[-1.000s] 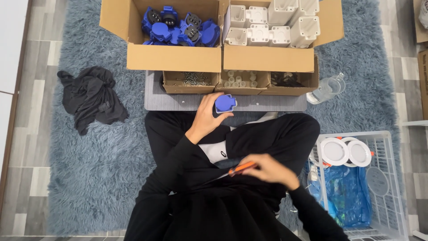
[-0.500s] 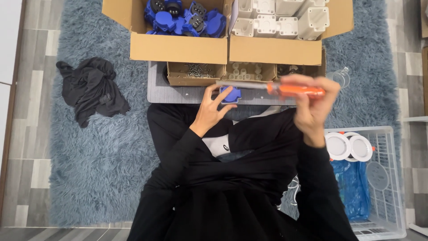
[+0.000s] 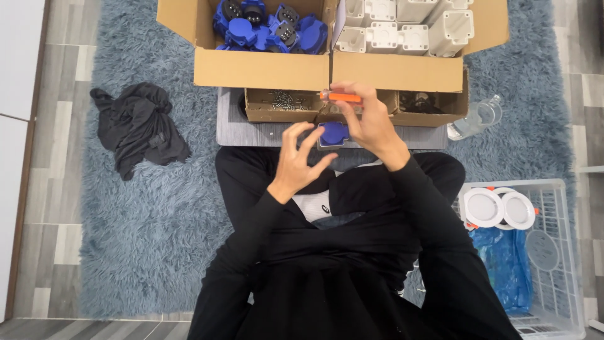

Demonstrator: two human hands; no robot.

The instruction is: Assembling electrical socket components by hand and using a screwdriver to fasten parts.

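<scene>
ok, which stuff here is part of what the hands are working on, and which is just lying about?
In use:
- blue part, at both hands: left hand, right hand
- orange screwdriver in the right hand
- screw tray
- box of blue parts
- box of white parts

Lying about:
- black cloth on the rug
- clear bottle
- white basket with round lids

The right hand has swung the orange screwdriver in from the right, over the grey tray's middle, onto the blue part. The left hand's fingers have opened.
</scene>
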